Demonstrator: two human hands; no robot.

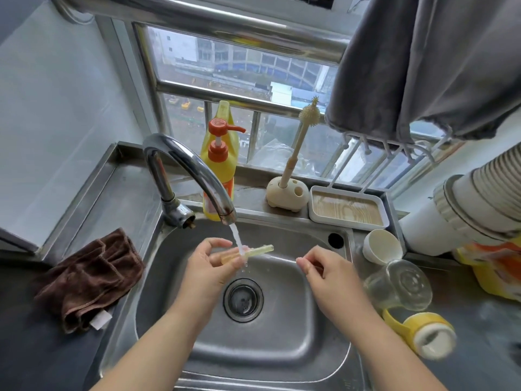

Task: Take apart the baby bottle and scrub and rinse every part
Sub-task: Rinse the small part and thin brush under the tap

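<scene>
Where the desk meets the sink's left rim, a brown cloth (87,280) lies crumpled. Faucet (191,176) runs; stream lands on a pale yellow straw piece (253,251) pinched in the left hand (210,266), palm turned inward, grip closed on it over the sink (282,348). Right hand (324,273) hovers just beside, fingertips curled together; what they pinch, cannot tell. Clear bottle body (400,286) lies tipped on the right desk, yellow handled collar (420,333) near it.
</scene>
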